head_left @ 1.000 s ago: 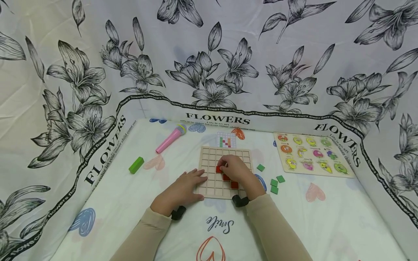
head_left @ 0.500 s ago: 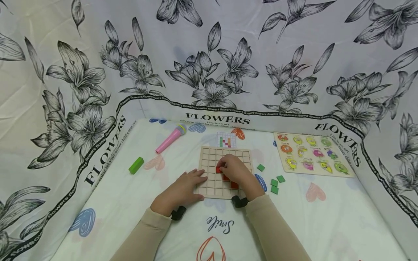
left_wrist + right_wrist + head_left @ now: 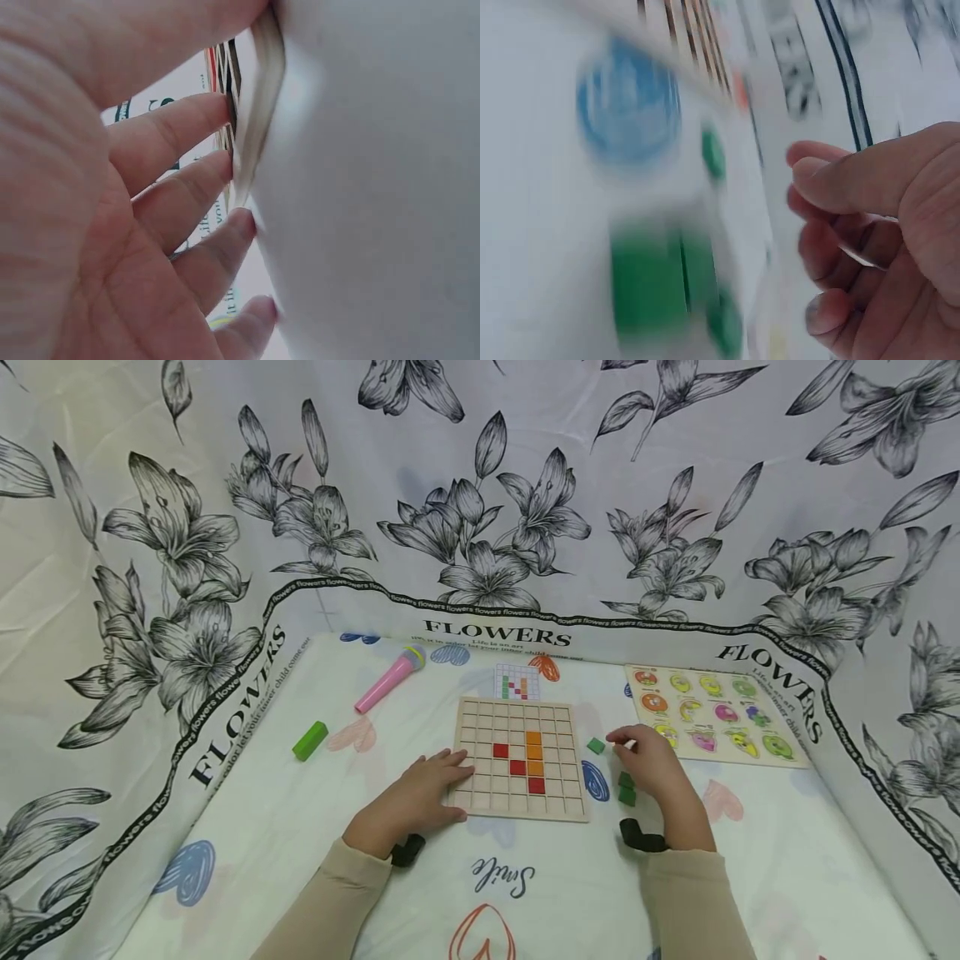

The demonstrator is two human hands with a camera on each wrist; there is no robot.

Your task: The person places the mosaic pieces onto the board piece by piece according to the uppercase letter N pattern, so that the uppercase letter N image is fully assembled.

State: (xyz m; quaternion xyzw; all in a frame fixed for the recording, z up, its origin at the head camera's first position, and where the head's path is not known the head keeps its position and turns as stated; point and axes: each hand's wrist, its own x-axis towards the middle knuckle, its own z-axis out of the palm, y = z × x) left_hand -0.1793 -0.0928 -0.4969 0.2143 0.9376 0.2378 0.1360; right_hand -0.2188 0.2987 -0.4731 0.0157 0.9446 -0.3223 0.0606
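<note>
My left hand (image 3: 420, 793) rests along the left edge of a wooden grid board (image 3: 483, 793), fingers spread. In the left wrist view its fingertips (image 3: 241, 219) meet the board's side. On the board, red tiles (image 3: 517, 767) step down to the right, and a short column of orange tiles (image 3: 534, 753) stands beside them. My right hand (image 3: 651, 764) is right of the board above several green tiles (image 3: 627, 796). Its thumb and fingers are loosely bent with nothing between them in the right wrist view. A single green tile (image 3: 596, 746) lies by its fingertips.
A small pattern card (image 3: 517, 682) lies behind the board. At the back right is a fruit puzzle board (image 3: 726, 714). A pink toy microphone (image 3: 390, 679) and a green block (image 3: 310, 741) lie to the left. A flowered cloth wall (image 3: 480, 527) encloses the back.
My right hand has let go of the upper-left red tile and moved right, off the board to the green tiles, uncovering the orange tiles. The left hand has stayed put.
</note>
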